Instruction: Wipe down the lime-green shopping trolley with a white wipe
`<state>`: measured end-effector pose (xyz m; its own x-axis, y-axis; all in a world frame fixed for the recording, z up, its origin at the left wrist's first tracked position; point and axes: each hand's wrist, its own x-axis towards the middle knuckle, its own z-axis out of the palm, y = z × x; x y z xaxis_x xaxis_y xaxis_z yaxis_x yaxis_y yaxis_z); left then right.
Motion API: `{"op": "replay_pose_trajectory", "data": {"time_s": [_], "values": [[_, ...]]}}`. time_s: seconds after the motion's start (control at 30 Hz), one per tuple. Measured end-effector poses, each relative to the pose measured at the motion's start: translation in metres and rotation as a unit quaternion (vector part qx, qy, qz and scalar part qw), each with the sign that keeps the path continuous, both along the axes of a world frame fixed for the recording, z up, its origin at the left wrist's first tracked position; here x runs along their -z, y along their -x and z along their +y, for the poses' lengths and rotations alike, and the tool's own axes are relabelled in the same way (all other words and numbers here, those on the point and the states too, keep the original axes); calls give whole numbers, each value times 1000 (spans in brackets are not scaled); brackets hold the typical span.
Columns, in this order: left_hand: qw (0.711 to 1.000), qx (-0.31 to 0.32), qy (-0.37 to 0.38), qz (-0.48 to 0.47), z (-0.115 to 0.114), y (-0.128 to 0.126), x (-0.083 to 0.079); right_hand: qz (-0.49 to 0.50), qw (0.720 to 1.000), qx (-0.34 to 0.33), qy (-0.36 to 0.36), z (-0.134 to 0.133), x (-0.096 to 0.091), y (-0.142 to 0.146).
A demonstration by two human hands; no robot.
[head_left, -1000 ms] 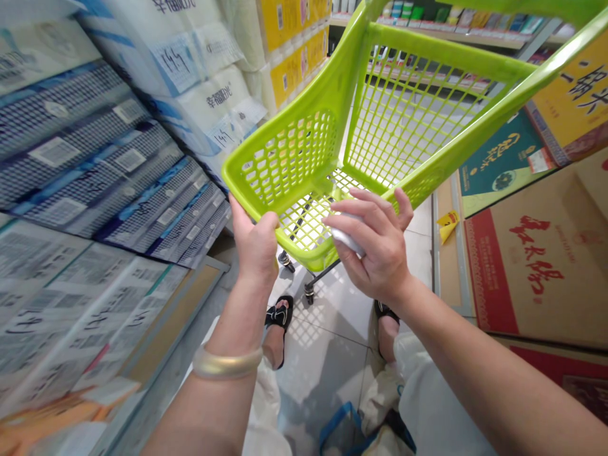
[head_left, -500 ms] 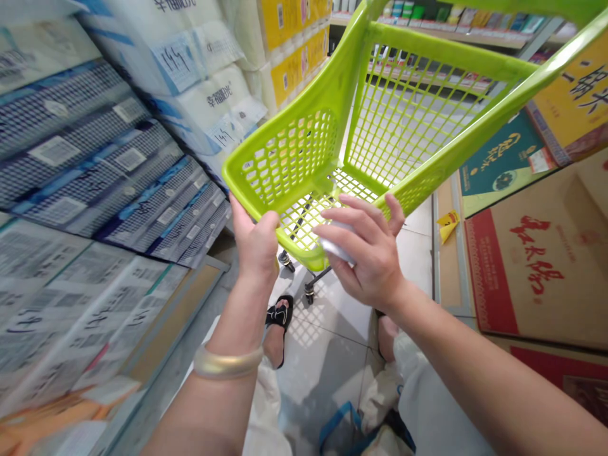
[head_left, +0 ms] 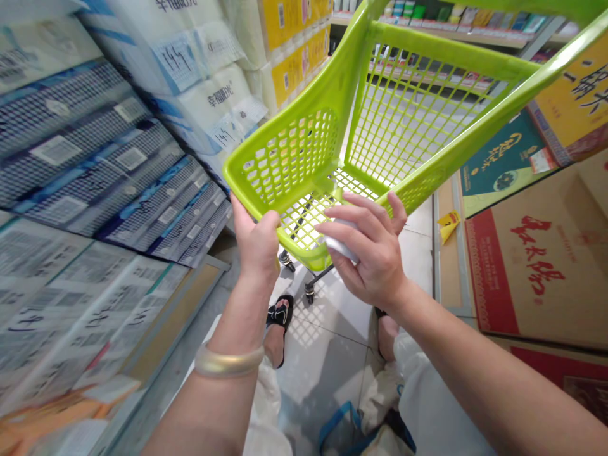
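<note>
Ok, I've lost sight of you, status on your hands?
Left hand gripping the green plastic cart basket; right hand holding a silver object over it; wrapped tissue bales close on left.

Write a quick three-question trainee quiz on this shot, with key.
1. True or false: the left hand grips the front edge of the lime-green plastic shopping cart.
2. Which hand holds the silver object?
3. What footwear shows on the floor below the cart?

Key:
1. True
2. The right hand
3. Black sandals
</note>
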<state>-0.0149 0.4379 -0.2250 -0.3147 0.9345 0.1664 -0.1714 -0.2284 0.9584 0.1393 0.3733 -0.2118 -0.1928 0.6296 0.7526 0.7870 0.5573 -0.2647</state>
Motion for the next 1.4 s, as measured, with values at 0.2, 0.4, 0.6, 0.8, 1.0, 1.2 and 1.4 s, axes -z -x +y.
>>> {"op": "replay_pose_trajectory", "data": {"time_s": [0.2, 0.4, 0.6, 0.8, 1.0, 1.2, 1.4], "values": [[1000, -3, 1, 10, 0, 1, 1, 48, 997, 57, 6, 5, -1, -8], [1000, 4, 2, 12, -1, 0, -1, 6, 1000, -1, -7, -1, 1, 3], [1000, -3, 1, 27, 1, 1, 2, 31, 998, 58, 4, 6, -1, -9], [1000, 2, 0, 22, 0, 0, 1, 12, 1000, 17, -1, -1, 1, 3], [999, 0, 3, 33, 0, 0, 2, 12, 1000, 24, 7, 3, -1, -5], [1000, -7, 11, 27, -1, -1, 1, 13, 999, 34, 7, 1, 0, -2], [1000, -4, 7, 17, -1, -2, -1, 17, 1000, 0, -6, 0, 0, 1]]}}
